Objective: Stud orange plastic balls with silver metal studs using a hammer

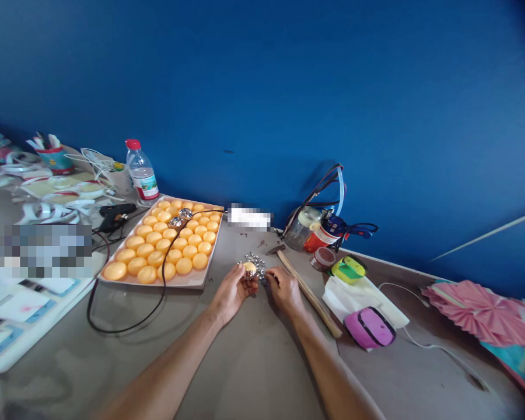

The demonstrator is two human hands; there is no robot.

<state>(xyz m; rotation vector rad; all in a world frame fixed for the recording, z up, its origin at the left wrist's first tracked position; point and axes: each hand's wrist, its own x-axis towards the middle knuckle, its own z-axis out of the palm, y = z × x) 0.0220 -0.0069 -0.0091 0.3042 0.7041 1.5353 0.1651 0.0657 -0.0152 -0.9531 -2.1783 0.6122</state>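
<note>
My left hand (236,289) is closed around an orange ball (249,267), whose lower part is covered with shiny silver bits. Just right of it, my right hand (283,287) has its fingers pinched together by a heap of small silver pieces (258,262) on the table. Whatever is between those fingertips is too small to make out. To the left stands a shallow box (157,284) filled with rows of orange balls (156,259). Two silver-covered balls (185,214) lie on top of them near the back.
A hammer (308,291) lies right of my right hand. Behind it are a glass jar (300,233) and a small brown tub (322,258). A black cable (164,280) crosses the box. A water bottle (143,175) and glue gun (114,216) are back left; pink folded fabric (485,312) lies right.
</note>
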